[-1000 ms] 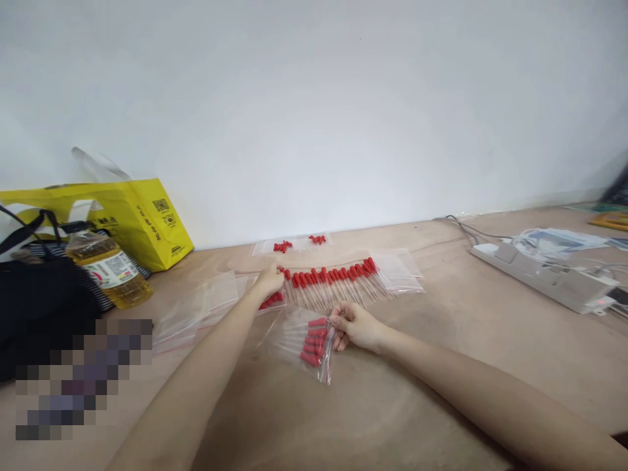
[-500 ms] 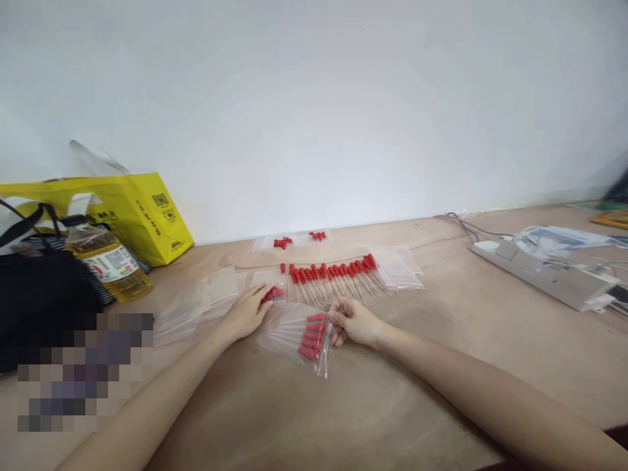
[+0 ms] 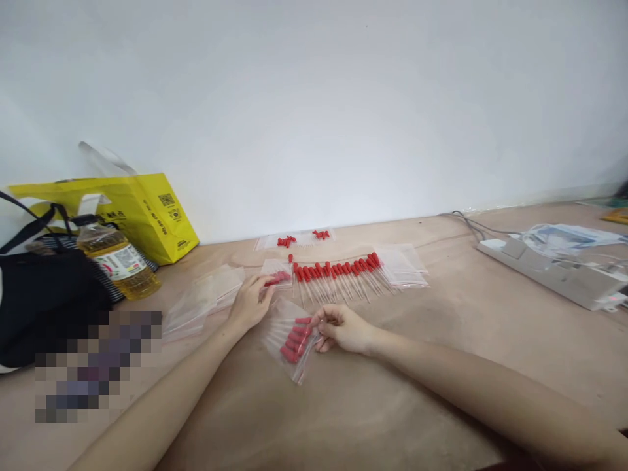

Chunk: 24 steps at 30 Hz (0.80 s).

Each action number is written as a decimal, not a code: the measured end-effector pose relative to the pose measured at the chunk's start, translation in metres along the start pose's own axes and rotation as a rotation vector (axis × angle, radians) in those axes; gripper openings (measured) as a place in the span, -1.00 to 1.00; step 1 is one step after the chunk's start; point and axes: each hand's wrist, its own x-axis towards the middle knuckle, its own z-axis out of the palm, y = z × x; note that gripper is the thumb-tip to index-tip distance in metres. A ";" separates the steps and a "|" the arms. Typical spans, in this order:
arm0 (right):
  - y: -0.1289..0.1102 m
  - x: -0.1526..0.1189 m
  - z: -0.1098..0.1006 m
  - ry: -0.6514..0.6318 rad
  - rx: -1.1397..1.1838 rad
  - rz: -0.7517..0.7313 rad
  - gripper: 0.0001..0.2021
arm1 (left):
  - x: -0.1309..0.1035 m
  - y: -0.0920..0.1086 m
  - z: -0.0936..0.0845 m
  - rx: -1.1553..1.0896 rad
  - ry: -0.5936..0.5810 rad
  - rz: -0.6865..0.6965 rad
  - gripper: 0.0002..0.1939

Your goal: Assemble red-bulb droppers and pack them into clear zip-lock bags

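My right hand [image 3: 343, 328] pinches the zip edge of a clear zip bag [image 3: 287, 340]. Inside that bag lie several droppers with red rubber bulbs, their thin stems pointing left. At a second small zip bag [image 3: 279, 269] with red bulbs in it, my left hand [image 3: 252, 301] has its fingers closed on the near edge; part of that bag is hidden by the fingers. Just beyond both hands, a row of loose droppers [image 3: 338, 271] lies side by side, red bulbs away from me.
Flat zip bags [image 3: 206, 297] lie at left, more bags [image 3: 405, 265] at right of the row. Red bulbs on plastic [image 3: 294, 242] lie by the wall. An oil bottle [image 3: 120, 258] and yellow bag [image 3: 167, 222] stand left; a power strip [image 3: 544, 275] lies right.
The small bag under my left hand has moved away from me, towards the row. My right hand has drawn the larger bag of droppers left. The view has shifted slightly.
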 end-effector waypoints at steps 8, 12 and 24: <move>-0.004 0.039 0.035 0.180 0.031 0.069 -0.72 | -0.052 0.013 -0.033 -0.111 0.109 0.147 -0.83; -0.006 0.033 0.022 -0.022 -0.232 0.007 -0.66 | -0.072 0.020 -0.044 -0.098 -0.062 0.312 -0.76; -0.008 0.029 -0.002 -0.026 -1.663 -0.901 -0.79 | -0.076 0.016 -0.050 -0.114 -0.050 0.556 -0.82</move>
